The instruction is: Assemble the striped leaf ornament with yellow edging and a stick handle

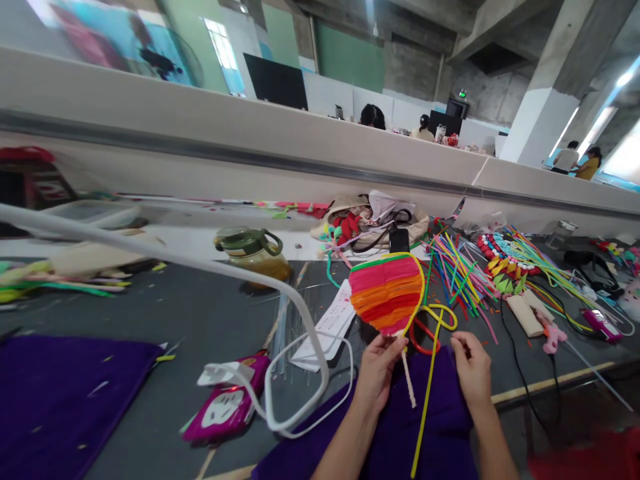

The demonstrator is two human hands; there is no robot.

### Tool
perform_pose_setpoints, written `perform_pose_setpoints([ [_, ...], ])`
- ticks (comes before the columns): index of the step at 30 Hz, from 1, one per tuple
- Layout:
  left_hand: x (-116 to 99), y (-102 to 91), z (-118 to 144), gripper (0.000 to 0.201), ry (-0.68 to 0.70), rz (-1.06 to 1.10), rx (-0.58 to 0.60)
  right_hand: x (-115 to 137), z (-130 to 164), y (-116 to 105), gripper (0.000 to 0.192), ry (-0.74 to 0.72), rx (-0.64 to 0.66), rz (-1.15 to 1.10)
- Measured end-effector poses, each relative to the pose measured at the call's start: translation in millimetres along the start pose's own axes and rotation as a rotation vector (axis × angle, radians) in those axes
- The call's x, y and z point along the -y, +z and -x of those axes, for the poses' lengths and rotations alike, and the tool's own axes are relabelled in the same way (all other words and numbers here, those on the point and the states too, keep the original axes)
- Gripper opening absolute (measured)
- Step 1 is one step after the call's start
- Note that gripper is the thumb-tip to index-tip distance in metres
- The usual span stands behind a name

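My left hand (379,367) pinches the short pale stem of a fan-shaped craft (387,290), held upright over my lap. Rows of pink, orange and red fuzzy pipe cleaners fill its face, with green along the top. A yellow pipe cleaner (427,400) edges its right side, loops out beside it and hangs down between my hands. My right hand (471,370) is closed with bent fingers just right of that loop; what its fingertips hold, if anything, is hidden. Behind the craft lies a red-orange loop (425,337). Purple cloth (440,427) covers my lap.
Loose colored pipe cleaners (463,270) lie behind on the right, near a pink glue gun (553,337). A lidded jug (255,257), paper strip (325,327) and magenta packet (230,400) are left. A white bent tube (200,257) crosses the foreground. A partition (320,150) stands behind.
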State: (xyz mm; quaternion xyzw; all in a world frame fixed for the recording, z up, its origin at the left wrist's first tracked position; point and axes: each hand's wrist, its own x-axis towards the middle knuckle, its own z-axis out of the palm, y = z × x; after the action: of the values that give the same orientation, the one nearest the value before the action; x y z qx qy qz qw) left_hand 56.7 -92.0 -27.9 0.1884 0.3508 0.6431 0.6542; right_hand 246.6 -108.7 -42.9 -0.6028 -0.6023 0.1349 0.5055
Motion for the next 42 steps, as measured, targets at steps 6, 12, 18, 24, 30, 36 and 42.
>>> perform_pose_setpoints([
  [6,-1.1,2.1,1.0,0.036,0.000,-0.004,0.021,-8.7,-25.1,13.4,0.038,-0.372,0.307,0.321],
  [12,-1.3,3.5,2.0,0.033,0.003,-0.017,0.064,-16.1,-44.8,16.2,0.027,-0.542,0.414,0.436],
  [18,0.5,2.6,2.4,0.031,0.019,-0.061,0.088,-15.3,-46.7,-16.8,0.033,-0.603,0.254,0.265],
  [24,2.5,2.9,5.7,0.034,0.038,-0.135,0.150,7.8,-76.0,-68.2,0.016,-0.398,0.042,0.053],
  [30,-1.2,-2.2,43.8,0.026,-0.023,-0.286,0.246,48.0,-124.8,-94.6,0.028,0.004,0.162,-0.278],
  [36,-16.7,-21.4,89.3,0.026,-0.147,-0.441,0.356,82.4,-150.7,-84.6,0.031,0.071,0.476,-0.369],
  [42,-25.4,-29.4,111.9,0.025,-0.234,-0.510,0.424,105.4,-146.1,-60.7,0.027,0.067,0.800,-0.362],
])
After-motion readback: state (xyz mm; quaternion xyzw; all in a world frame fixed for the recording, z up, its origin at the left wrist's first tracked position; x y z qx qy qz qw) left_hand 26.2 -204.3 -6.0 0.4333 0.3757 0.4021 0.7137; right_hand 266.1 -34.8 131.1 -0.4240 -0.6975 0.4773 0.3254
